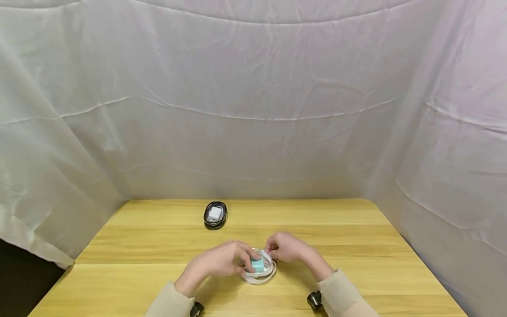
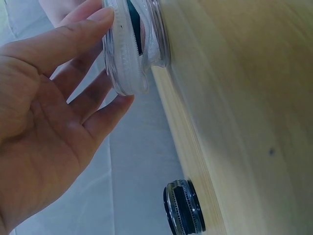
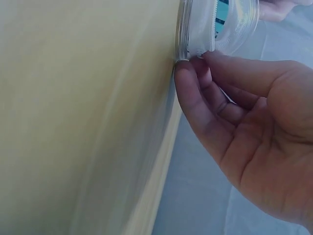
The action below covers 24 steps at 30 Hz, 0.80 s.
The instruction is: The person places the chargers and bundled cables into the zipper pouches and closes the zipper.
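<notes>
A small clear oval zip case with white edging stands partly unzipped on the table, in front of me. Inside it sits a light teal block, perhaps a charger, partly hidden by fingers in the head view. My left hand grips the case from its left side, thumb on the upper rim and fingers round the edge. At the far right edge of the case, my right hand pinches at the zipper with thumb and forefinger; the pull itself is mostly hidden.
Farther back on the wooden table is a black-edged clear case with a white block and cable inside. Pale cloth hangs behind the table and along both sides.
</notes>
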### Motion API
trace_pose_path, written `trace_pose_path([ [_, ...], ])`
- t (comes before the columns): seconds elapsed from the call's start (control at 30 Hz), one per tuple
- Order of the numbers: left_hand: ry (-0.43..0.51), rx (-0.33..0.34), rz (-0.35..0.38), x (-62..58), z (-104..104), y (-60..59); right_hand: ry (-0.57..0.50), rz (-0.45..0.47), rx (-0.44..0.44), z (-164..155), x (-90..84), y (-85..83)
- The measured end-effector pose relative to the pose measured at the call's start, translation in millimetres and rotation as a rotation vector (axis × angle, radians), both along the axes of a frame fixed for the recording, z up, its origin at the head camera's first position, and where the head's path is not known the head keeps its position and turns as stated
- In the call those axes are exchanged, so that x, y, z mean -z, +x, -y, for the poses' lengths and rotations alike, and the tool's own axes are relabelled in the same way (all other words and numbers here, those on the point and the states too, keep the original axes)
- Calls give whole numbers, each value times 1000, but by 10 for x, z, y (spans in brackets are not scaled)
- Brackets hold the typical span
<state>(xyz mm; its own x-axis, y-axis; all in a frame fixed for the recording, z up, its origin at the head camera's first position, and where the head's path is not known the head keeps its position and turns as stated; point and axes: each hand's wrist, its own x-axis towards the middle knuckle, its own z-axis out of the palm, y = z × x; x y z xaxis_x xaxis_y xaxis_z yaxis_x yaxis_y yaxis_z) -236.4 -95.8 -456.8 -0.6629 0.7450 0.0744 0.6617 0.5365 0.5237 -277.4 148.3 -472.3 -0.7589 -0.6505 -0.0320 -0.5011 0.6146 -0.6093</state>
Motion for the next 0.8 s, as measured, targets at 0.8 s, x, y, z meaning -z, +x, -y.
trace_pose_path([
  [0.8, -22, -58, 24, -115, -12, 8, 25, 65, 29, -19, -137, -40],
])
